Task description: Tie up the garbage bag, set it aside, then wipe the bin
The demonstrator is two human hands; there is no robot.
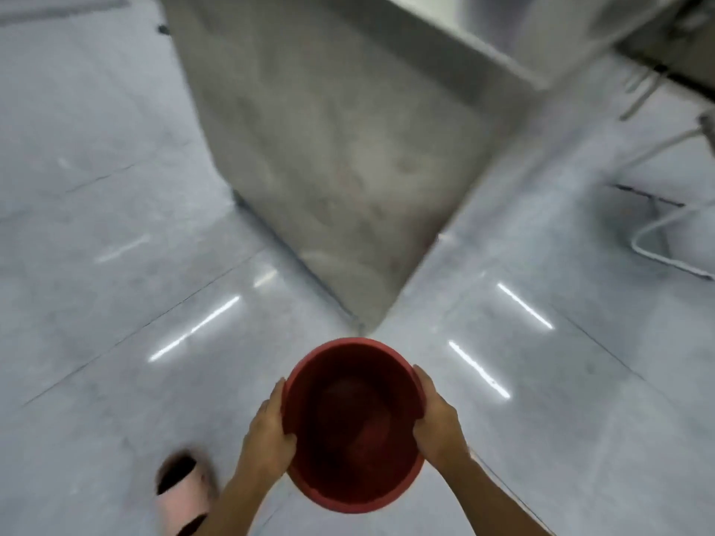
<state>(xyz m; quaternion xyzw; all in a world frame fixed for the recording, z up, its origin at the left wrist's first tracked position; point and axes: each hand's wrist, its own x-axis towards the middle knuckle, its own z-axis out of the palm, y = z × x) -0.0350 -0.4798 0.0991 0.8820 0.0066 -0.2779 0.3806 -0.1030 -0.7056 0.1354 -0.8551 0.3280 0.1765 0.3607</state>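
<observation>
- Both hands are on the red bin (354, 439), one on each side of its rim, and it's held out in front of the body above the grey tiled floor (96, 187).
- Left hand (269, 431) is wrapped around the left edge of the rim, thumb hooked just inside, fingers down the outer wall.
- Right hand (437, 415) mirrors it on the right edge, closed firmly on the rim.
- Look inside: no liner, no bag, just the dark red bottom of the bin. It looks empty.
- The garbage bag itself is nowhere in this view, so I can't say where it sits. With the bin bare, my read is that tying and setting aside are done.
- That puts us at the wiping step, or right on its doorstep. No cloth is in either hand, and none shows on the floor.
- Ahead stands a big grey cabinet (348, 148), its corner pointing at us; a pink slipper (182, 493) is at lower left. The whole picture is smeared, so finer detail is lost.
- Next move, as I judge it: set the bin down steady or pin it with one hand, free the other, fetch a cloth and work around the inside wall and rim.
</observation>
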